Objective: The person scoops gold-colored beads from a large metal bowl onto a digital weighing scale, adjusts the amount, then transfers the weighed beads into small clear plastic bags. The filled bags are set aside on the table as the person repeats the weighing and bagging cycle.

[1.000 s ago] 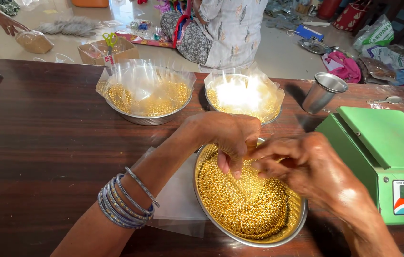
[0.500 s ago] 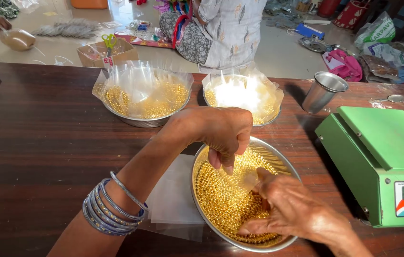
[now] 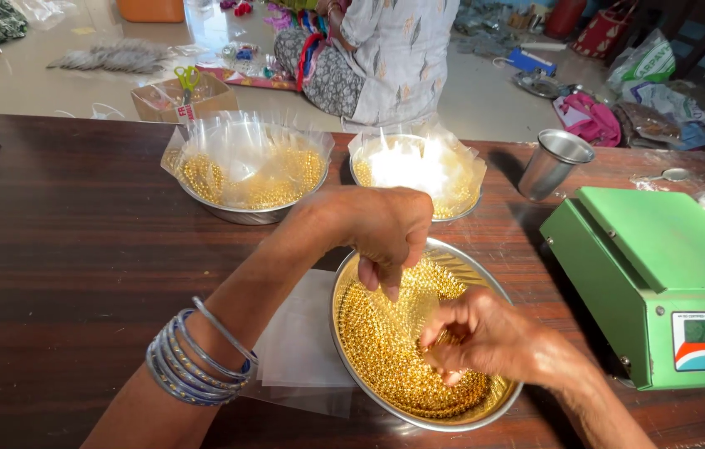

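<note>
Over a steel bowl (image 3: 485, 411) of shiny gold beads (image 3: 386, 349), left hand (image 3: 382, 229) grip pinching clear bag (image 3: 409, 303), right hand (image 3: 477, 337) grip closed on beads

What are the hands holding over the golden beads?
The left hand pinches the top edge of a clear plastic bag; the right hand grips its lower part over the bead bowl.

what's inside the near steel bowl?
Gold beads fill the bowl. A clear bag, pinched by the left hand, hangs over them; the right hand digs in. The bowl's bottom is covered.
</note>
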